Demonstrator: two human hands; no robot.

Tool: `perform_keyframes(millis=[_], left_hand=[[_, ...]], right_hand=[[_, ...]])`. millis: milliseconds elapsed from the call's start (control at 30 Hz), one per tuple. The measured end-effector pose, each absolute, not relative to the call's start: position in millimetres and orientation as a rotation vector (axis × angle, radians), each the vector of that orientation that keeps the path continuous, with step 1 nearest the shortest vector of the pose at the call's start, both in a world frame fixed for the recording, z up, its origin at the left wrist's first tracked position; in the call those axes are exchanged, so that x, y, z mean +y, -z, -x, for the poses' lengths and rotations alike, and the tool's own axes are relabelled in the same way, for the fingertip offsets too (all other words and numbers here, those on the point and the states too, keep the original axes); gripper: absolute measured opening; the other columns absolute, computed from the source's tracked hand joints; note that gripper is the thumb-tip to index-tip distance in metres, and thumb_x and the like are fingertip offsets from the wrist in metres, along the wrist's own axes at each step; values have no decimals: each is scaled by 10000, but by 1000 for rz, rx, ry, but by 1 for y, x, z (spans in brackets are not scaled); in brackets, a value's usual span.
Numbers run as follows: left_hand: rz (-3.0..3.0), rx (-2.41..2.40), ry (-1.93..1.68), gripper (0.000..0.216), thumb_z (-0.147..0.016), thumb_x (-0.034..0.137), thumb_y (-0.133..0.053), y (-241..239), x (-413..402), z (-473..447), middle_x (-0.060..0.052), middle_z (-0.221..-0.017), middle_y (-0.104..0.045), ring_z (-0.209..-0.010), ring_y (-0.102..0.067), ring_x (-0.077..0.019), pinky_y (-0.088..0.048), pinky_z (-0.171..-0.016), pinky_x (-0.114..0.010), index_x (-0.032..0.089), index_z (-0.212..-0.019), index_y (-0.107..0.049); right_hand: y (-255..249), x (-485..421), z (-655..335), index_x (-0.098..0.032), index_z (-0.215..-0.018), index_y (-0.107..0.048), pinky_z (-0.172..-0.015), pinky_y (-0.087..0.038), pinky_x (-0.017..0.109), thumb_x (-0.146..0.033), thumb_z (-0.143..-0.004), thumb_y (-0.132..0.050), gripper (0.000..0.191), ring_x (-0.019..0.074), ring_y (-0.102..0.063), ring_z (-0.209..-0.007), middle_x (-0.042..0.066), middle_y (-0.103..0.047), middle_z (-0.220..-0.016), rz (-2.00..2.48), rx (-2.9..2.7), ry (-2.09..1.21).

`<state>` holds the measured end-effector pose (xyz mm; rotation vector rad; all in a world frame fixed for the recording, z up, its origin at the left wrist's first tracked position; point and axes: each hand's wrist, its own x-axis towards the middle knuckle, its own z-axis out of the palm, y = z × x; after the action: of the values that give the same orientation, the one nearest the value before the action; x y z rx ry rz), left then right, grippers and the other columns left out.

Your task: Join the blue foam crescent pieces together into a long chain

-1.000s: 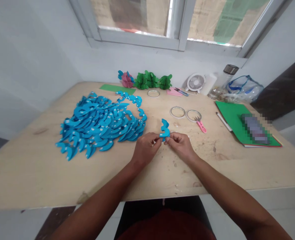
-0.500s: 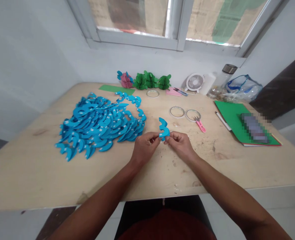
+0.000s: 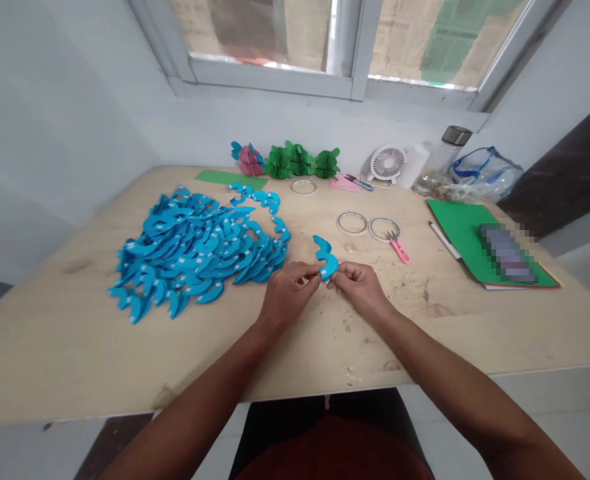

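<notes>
Both hands meet over the middle of the wooden table. My left hand and my right hand each pinch the lower end of a small curved blue paper piece, which stands up between the fingertips. A big heap of like blue paper pieces, linked in a chain, lies to the left of my left hand.
Two tape rings and pink snips lie behind my hands. Further back are a third tape ring, green paper garlands, a small fan, a bottle and a plastic bag. Green paper sheets lie right.
The blue piece has tilted a little to the left between my fingertips; both hands stay in nearly the same place.
</notes>
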<state>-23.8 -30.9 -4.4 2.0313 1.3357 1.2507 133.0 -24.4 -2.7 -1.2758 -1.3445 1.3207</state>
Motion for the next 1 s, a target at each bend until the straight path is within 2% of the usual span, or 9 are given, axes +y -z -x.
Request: perform_keyframes(millis=[200,333,667,1000], left_hand=[[-1986,1322,-1205,186,-766,132,-564,6,-29,25,-19,-776,-720,-626,-595,-120,-459,-574,-217,205,-833,-722],[-2004,1312,-1207,189,-759,120,-555,5,-30,25,-12,-733,-708,-592,-582,-110,-448,-551,-207,199,-813,-718],[-2204,1335,-1228,178,-777,127,-509,7,-30,22,-37,-698,-679,-625,-582,-140,-432,-574,-244,162,-783,-684],[-2136,1332,-1206,217,-852,230,-459,8,-31,24,-42,-750,-678,-706,-603,-154,-445,-635,-260,177,-773,-654]], right_hand=[[4,-23,-132,-165,-548,-625,-453,-300,206,-197,-676,-598,134,64,-421,-433,-20,-585,-501,1202,-1269,-1387],[9,-21,-133,-169,-559,-633,-484,-336,213,-184,-676,-604,122,75,-458,-462,-9,-614,-529,1167,-1243,-1424],[13,-20,-134,-170,-549,-631,-495,-339,226,-203,-686,-625,141,76,-448,-464,-4,-624,-540,1146,-1182,-1499],[13,-20,-138,-165,-607,-658,-506,-323,235,-234,-693,-650,111,80,-461,-480,5,-639,-570,1078,-1117,-1618]])
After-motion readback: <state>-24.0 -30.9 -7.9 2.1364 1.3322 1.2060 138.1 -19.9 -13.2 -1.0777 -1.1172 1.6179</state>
